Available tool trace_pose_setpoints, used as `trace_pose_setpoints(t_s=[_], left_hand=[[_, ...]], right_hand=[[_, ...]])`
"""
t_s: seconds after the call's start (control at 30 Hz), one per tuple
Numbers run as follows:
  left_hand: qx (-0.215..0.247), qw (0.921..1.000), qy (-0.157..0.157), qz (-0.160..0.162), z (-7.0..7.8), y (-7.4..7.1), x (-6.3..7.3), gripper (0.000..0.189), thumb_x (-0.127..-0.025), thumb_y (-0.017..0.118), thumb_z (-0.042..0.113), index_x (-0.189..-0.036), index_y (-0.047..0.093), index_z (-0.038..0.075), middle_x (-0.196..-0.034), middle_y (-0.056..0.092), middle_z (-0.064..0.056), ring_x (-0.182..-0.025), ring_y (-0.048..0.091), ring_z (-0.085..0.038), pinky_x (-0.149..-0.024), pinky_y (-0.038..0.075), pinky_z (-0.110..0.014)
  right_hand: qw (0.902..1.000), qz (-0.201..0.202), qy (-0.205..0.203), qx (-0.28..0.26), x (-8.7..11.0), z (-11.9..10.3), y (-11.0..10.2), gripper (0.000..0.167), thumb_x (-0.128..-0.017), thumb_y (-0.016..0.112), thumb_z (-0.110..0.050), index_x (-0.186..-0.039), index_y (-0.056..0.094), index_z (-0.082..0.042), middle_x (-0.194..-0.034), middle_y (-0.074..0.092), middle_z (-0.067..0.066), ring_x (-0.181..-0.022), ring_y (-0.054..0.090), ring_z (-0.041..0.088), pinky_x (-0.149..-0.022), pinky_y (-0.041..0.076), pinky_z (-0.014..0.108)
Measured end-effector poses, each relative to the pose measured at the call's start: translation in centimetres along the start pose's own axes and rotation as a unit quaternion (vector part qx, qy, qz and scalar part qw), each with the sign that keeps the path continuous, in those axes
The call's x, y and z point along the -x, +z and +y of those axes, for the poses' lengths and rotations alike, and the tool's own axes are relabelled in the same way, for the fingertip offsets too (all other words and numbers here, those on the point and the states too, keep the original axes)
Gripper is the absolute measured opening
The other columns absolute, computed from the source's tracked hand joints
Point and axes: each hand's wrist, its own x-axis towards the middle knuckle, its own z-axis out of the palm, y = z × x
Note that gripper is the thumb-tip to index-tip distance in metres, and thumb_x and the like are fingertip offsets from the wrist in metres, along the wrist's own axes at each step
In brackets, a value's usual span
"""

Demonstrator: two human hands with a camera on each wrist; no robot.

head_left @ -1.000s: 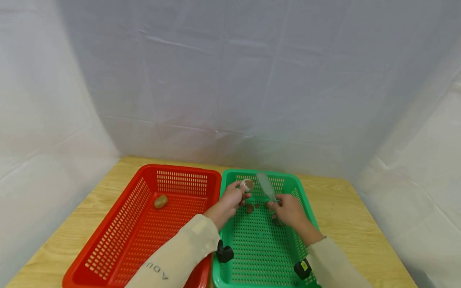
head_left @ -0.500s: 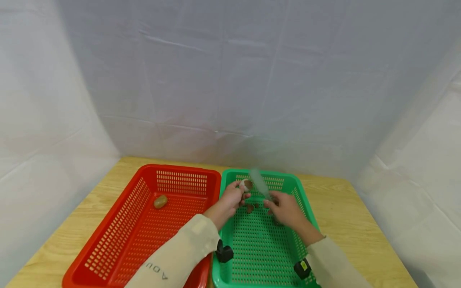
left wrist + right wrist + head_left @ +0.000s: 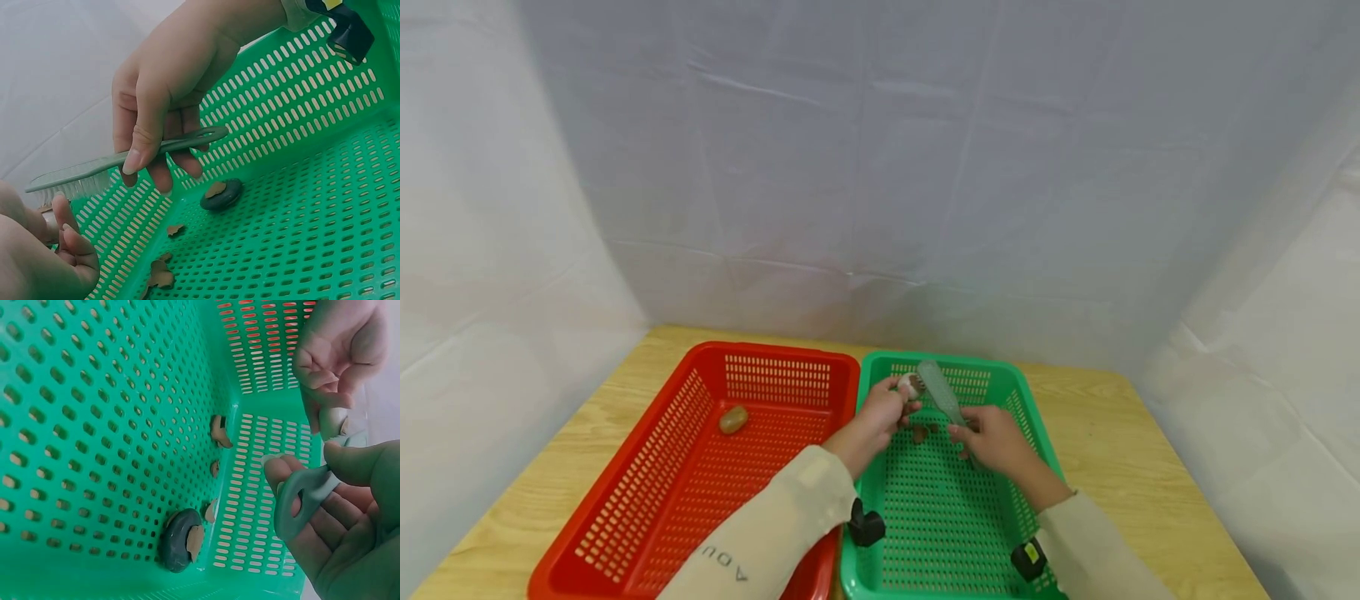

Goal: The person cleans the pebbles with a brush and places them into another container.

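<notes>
My left hand [image 3: 882, 410] holds a pale, rounded stone-like piece [image 3: 907, 384] with a brown patch on its side, above the far left part of the green basket [image 3: 874, 467]. My right hand [image 3: 996, 437] pinches the handle of a grey-green brush [image 3: 100, 165] between thumb and fingers. Clear bristles [image 3: 90, 186] point down at the pale piece in the left wrist view; they appear to touch its brown patch. My fingers hide much of that piece. Below, a dark smooth stone [image 3: 222, 197] lies on the basket floor with a brown flake [image 3: 215, 189] on top.
Several brown scraps [image 3: 160, 275] lie at the green basket's far end. On the left stands a red basket [image 3: 625, 467], its rim beside the green one, with a tan stone [image 3: 733, 420] inside. Both stand on a wooden table [image 3: 1120, 450] before white sheeting.
The brush in my right hand has swung left and down, from beside the pale piece onto its brown side. My left hand stays almost still.
</notes>
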Motion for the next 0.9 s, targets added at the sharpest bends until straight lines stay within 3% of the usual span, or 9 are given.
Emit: trace_pose_setpoints(t_s=[0.3,0.9], left_hand=[[0.001,1.0,-0.003,-0.007,0.11,-0.08,0.12,0.038,-0.104,0.04,0.007,-0.139,0.038,-0.006,-0.095,0.057,-0.01,-0.061,0.051,-0.005,-0.054,0.036,-0.016],[-0.002,0.9999,-0.003,-0.015,-0.17,-0.22,-0.04,0.036,-0.105,0.036,0.005,-0.137,0.037,-0.01,-0.099,0.054,-0.013,-0.065,0.05,-0.007,-0.056,0.037,-0.017]], right_hand=[[0.9997,0.006,0.02,-0.013,0.1,-0.1,0.03,0.02,-0.096,0.061,-0.011,-0.109,0.068,0.002,-0.089,0.072,0.014,-0.062,0.067,0.023,-0.053,0.053,0.028],[0.9986,0.016,0.05,-0.001,0.15,-0.27,0.05,0.013,-0.094,0.063,-0.012,-0.086,0.069,-0.004,-0.079,0.071,0.012,-0.053,0.061,0.018,-0.049,0.05,0.031]])
